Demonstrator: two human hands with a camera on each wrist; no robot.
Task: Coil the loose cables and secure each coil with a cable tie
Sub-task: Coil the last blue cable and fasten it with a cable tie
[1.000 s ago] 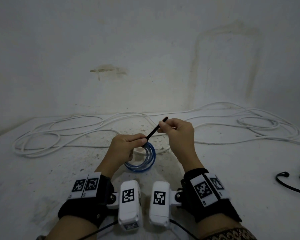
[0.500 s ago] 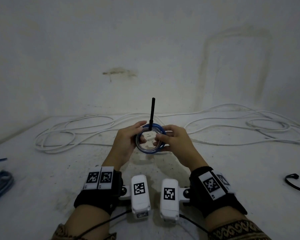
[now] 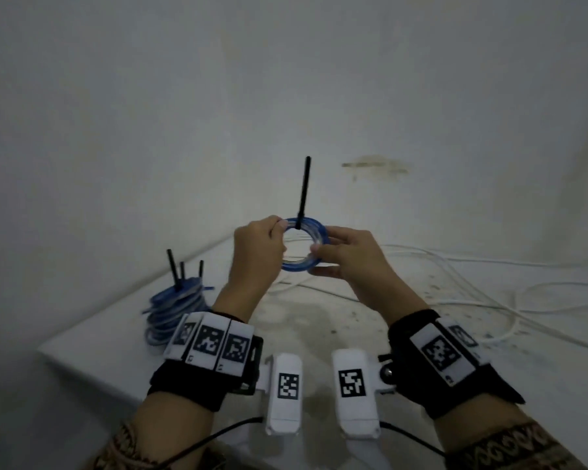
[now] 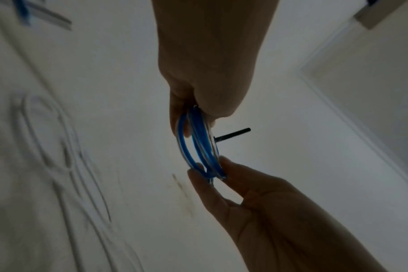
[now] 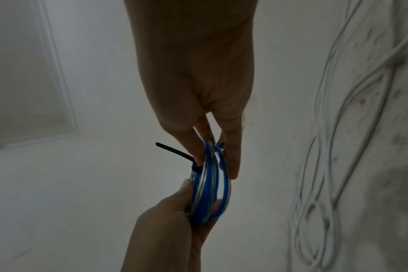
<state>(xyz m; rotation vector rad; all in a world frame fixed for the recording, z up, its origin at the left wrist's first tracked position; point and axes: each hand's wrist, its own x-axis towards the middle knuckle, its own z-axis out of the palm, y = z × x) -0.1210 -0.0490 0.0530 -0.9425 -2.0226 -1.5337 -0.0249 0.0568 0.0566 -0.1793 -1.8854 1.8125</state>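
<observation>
I hold the small blue coil [image 3: 302, 245] up in the air between my two grips: my left hand [image 3: 257, 247] pinches its left edge and my right hand [image 3: 348, 252] pinches its right edge. The black cable tie [image 3: 303, 191] is fastened at the top, between my grips, its tail pointing up. Below and left of my left grip, a pile of tied blue coils [image 3: 175, 308] sits on the table [image 3: 319, 320]; white cables [image 3: 489, 283] lie beyond my right grip.

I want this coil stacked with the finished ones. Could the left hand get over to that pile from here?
Probably yes. The pile of tied blue coils lies on the left hand's own side with nothing between them, though that hand grips the blue coil, which the right hand also holds.
</observation>
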